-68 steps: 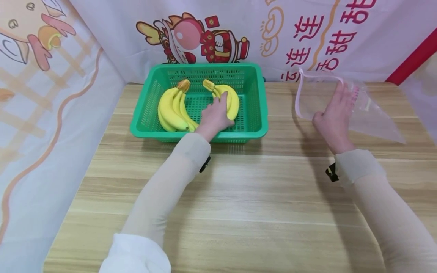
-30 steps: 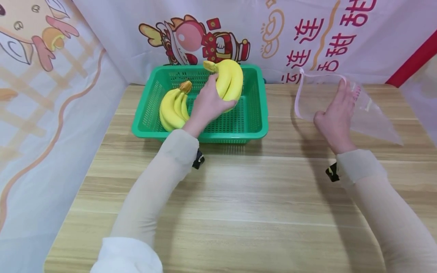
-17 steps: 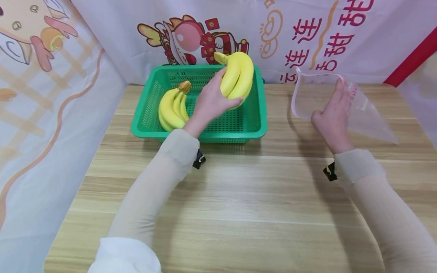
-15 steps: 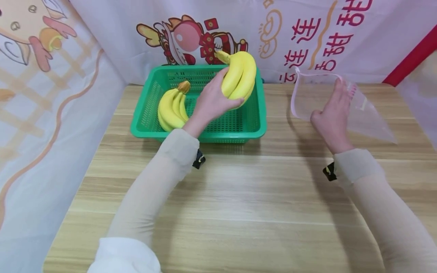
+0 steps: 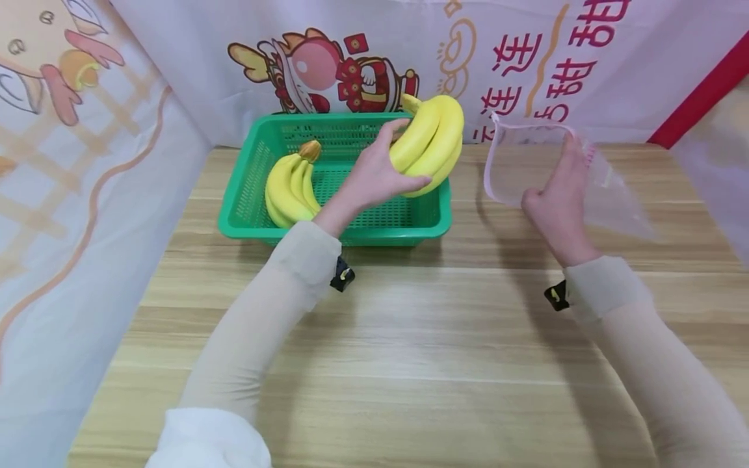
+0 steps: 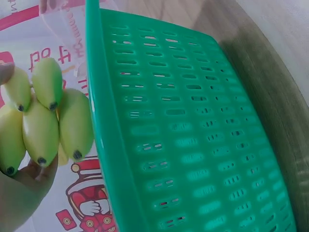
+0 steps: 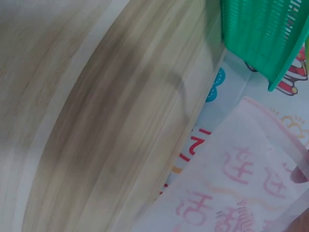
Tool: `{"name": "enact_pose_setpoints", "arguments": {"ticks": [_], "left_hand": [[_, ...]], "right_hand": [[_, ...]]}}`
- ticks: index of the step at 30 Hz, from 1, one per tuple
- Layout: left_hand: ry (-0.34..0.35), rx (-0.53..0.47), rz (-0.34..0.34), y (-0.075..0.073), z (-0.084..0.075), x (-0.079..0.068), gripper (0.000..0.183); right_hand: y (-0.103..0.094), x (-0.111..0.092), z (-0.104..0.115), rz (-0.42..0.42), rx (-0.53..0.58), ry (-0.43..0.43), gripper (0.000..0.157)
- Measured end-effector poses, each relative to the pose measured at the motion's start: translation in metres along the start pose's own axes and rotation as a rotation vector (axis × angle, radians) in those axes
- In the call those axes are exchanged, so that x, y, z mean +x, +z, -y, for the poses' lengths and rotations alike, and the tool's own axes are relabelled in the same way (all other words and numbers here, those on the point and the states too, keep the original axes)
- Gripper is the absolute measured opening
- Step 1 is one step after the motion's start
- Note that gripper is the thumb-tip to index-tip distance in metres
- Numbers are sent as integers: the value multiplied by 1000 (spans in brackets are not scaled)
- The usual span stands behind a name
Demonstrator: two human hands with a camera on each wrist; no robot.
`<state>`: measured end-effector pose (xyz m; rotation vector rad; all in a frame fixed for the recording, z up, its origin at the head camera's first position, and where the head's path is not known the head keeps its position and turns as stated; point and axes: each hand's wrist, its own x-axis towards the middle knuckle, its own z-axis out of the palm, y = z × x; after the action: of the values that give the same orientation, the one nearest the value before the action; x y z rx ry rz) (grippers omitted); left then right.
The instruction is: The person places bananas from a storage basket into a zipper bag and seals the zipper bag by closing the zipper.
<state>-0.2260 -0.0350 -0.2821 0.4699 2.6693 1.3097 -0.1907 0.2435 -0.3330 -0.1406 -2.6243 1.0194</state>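
My left hand (image 5: 379,174) grips a bunch of yellow bananas (image 5: 432,146), held in the air over the right end of the green basket (image 5: 333,234). In the left wrist view the tips of these bananas (image 6: 41,130) point toward the camera, with fingers around them. A second bunch of bananas (image 5: 289,192) lies in the left part of the basket. To the right, my right hand (image 5: 558,201) pinches the rim of a clear bag (image 5: 521,162) with a pink edge, its mouth spread toward the basket. The right wrist view shows the bag (image 7: 231,179) with only a bit of the fingers.
A wooden table (image 5: 409,338) lies under everything. Behind it hangs a white printed cloth (image 5: 193,58) with cartoon figures and red characters, and another covers the left side. The basket's rim stands between the two bunches and the bag.
My left hand has taken hold of the right-hand bunch, lifted it out of the basket and carried it rightward toward the bag. My right hand has kept its hold on the bag.
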Motion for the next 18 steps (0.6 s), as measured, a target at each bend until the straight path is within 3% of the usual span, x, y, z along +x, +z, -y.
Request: {"name": "enact_pose_setpoints", "arguments": {"ticks": [6, 12, 18], "left_hand": [[-20, -82, 26, -4, 0, -2, 87], [31, -86, 126, -5, -4, 0, 84], [61, -113, 172, 0, -8, 1, 82]], "right_hand": [[5, -1, 8, -10, 10, -29, 97], [5, -2, 11, -4, 4, -21, 98], [7, -2, 14, 18, 7, -13, 97]]}}
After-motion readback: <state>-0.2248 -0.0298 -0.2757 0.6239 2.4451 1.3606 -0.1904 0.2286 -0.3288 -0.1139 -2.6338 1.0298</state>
